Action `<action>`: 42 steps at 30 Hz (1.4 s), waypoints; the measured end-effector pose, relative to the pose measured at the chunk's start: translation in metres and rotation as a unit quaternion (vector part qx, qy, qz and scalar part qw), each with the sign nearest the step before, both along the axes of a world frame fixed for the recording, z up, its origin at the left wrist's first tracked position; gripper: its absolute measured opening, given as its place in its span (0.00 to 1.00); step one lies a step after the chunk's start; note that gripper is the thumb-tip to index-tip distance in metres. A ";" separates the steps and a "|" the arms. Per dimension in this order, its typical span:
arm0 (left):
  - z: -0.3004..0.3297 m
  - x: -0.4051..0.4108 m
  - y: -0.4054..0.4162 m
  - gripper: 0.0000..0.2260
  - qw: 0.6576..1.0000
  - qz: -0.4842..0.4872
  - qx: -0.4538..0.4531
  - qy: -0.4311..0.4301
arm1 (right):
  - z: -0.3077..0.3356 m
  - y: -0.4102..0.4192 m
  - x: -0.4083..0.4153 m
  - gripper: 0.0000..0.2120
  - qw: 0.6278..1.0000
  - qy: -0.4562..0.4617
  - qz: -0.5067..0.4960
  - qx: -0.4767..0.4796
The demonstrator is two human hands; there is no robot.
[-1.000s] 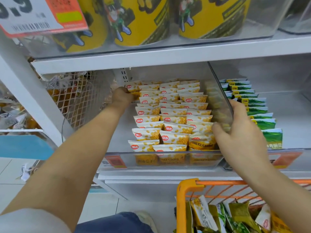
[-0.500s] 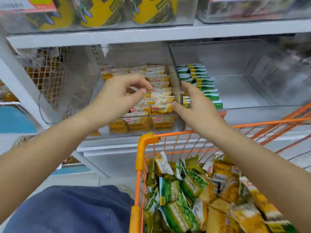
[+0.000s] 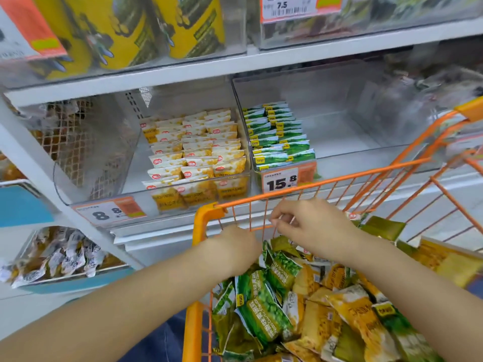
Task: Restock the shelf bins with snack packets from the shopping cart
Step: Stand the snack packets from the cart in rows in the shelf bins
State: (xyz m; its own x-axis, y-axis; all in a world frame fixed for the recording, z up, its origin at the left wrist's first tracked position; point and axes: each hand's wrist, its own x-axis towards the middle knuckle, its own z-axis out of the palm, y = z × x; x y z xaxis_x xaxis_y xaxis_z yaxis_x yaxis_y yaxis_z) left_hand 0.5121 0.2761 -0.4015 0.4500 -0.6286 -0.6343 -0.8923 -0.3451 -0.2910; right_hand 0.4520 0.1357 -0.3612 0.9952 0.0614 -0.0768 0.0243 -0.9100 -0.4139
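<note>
Hands are hovering over the front end of the orange cart (image 3: 209,212) at lower centre of the frame. The left hand (image 3: 236,248) is dipping down among the packets (image 3: 295,296), its fingers hidden from view, so I cannot tell whether it is gripping anything. The right hand (image 3: 311,226) is sitting just behind the cart's front rim, fingers curled with the tips pinched together near the wire; whether it is holding something is not clear either. Green and yellow snack packets are lying heaped loosely in the cart, filling the lower right of the frame.

Above the cart, in the centre, two clear bins are sitting side by side on the white shelf (image 3: 183,74). The left bin (image 3: 125,178) is holding yellow-and-white packets (image 3: 198,152) in neat rows along its right side. The right bin (image 3: 366,158) is showing green packets (image 3: 279,137) stacked along its left side. Orange price tags are hanging on the bin fronts, reading 8.8 (image 3: 109,211) and 15.8 (image 3: 283,180). Yellow tubs (image 3: 193,24) are standing on the shelf above, at upper left
</note>
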 end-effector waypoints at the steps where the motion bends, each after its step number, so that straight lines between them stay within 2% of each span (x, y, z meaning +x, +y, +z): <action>1: 0.000 0.000 -0.001 0.11 1.000 -0.003 0.002 -0.005 | 0.000 0.000 -0.001 0.10 1.000 0.001 0.006 -0.003; 3: 0.006 0.000 0.000 0.08 0.999 -0.005 -0.030 -0.011 | 0.001 -0.002 -0.002 0.11 1.000 0.007 0.012 0.004; 5: 0.018 0.003 0.005 0.05 0.993 0.022 -0.119 0.009 | 0.004 -0.006 -0.002 0.11 0.999 0.007 0.003 0.037; 8: 0.042 0.008 0.018 0.03 0.944 0.123 -0.293 0.086 | 0.009 -0.014 0.001 0.12 0.994 -0.006 -0.026 0.110; 10: 0.057 0.011 0.026 0.04 0.874 0.203 -0.412 0.160 | 0.011 -0.018 0.002 0.17 0.985 -0.011 -0.050 0.167; 13: 0.070 0.007 0.031 0.05 0.706 0.320 -0.569 0.277 | 0.016 -0.019 0.003 0.31 0.949 0.018 -0.092 0.302; 14: 0.071 0.005 0.031 0.05 0.653 0.350 -0.602 0.298 | 0.019 -0.020 0.003 0.32 0.934 0.040 -0.093 0.342; 15: 0.071 0.003 0.031 0.05 0.608 0.376 -0.627 0.310 | 0.021 -0.021 0.002 0.30 0.922 0.063 -0.088 0.371; 17: 0.068 -0.001 0.029 0.04 0.540 0.414 -0.659 0.321 | 0.025 -0.021 0.000 0.18 0.903 0.090 -0.074 0.413; 19: 0.065 -0.004 0.028 0.07 0.489 0.437 -0.677 0.333 | 0.026 -0.022 -0.002 0.08 0.879 0.097 -0.080 0.461; 21: 0.061 -0.005 0.028 0.09 0.455 0.449 -0.688 0.343 | 0.025 -0.020 -0.002 0.04 0.864 0.093 -0.086 0.488; 23: 0.059 -0.005 0.031 0.09 0.447 0.451 -0.688 0.350 | 0.022 -0.018 0.000 0.05 0.859 0.067 -0.094 0.499; 26: 0.058 -0.003 0.038 0.05 0.469 0.446 -0.666 0.370 | 0.022 -0.014 0.004 0.08 0.846 0.008 -0.121 0.519; 27: 0.058 -0.003 0.041 0.07 0.481 0.445 -0.654 0.379 | 0.023 -0.012 0.006 0.09 0.849 -0.007 -0.122 0.514; 31: 0.063 -0.002 0.049 0.18 0.530 0.439 -0.610 0.392 | 0.033 -0.003 0.015 0.05 0.881 0.001 -0.068 0.468; 35: 0.069 -0.001 0.058 0.19 0.557 0.413 -0.605 0.391 | 0.040 0.013 0.035 0.05 0.908 0.009 -0.016 0.419; 39: 0.073 0.007 0.074 0.15 0.547 0.422 -0.637 0.341 | 0.044 0.039 0.059 0.08 0.943 -0.026 0.011 0.332; 42: 0.078 0.027 0.096 0.13 0.526 0.443 -0.669 0.281 | 0.042 0.056 0.079 0.16 0.956 -0.110 -0.006 0.273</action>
